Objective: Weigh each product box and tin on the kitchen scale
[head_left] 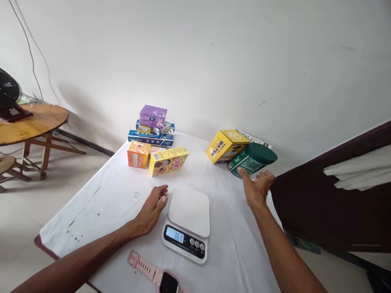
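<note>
My left hand (pixel 152 209) rests on the white tabletop with loosely bent, parted fingers and nothing in it. Just to its right is a white kitchen scale (pixel 188 211), its plate bare and its display showing 361. On the right, my right hand (pixel 258 187) is at a green canister (pixel 252 158) with a dark green lid. The thumb is stretched across the canister's lower front and the fingers are apart from it; whether they press on it is hard to see. Against the canister's left side stands a yellow box (pixel 226 146) marked WATER.
At the back left are a purple soft pack (pixel 153 116), blue toothpaste boxes (pixel 151 138), an orange pack (pixel 138 154) and a yellow carton (pixel 169 160). A pink-strapped watch (pixel 152 272) lies at the near edge. Beyond are a wooden table (pixel 39 120) and a wall (pixel 195 61).
</note>
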Demonstrator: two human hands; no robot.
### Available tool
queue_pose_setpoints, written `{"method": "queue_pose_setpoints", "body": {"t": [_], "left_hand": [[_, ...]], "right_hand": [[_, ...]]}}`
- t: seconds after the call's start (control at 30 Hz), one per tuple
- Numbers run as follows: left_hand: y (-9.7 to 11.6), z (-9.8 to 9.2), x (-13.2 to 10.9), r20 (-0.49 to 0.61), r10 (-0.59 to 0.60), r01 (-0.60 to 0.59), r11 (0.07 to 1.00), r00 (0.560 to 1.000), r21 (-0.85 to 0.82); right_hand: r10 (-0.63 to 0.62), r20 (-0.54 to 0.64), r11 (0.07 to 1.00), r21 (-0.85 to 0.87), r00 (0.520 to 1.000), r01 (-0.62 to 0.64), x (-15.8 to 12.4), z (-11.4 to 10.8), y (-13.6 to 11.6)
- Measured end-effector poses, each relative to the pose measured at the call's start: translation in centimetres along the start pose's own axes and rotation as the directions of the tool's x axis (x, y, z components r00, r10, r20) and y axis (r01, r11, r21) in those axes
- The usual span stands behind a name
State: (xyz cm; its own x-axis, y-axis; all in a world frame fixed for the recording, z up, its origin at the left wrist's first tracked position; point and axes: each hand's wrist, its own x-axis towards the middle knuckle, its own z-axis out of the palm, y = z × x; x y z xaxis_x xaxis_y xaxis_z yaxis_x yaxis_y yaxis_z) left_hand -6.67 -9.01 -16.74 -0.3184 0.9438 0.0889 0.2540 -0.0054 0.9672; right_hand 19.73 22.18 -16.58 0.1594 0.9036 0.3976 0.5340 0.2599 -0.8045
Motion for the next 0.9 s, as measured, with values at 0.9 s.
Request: {"method": "queue_pose_setpoints", "body": {"t": [0.9], "left_hand": [[-1.3,-0.6,0.5,0.031,0.087,-0.088,0.996,0.996,0.032]], "right_hand": [[-0.556,0.741,0.557,-0.004,0.376,0.83,-6.9,5.6,-24.2]]}}
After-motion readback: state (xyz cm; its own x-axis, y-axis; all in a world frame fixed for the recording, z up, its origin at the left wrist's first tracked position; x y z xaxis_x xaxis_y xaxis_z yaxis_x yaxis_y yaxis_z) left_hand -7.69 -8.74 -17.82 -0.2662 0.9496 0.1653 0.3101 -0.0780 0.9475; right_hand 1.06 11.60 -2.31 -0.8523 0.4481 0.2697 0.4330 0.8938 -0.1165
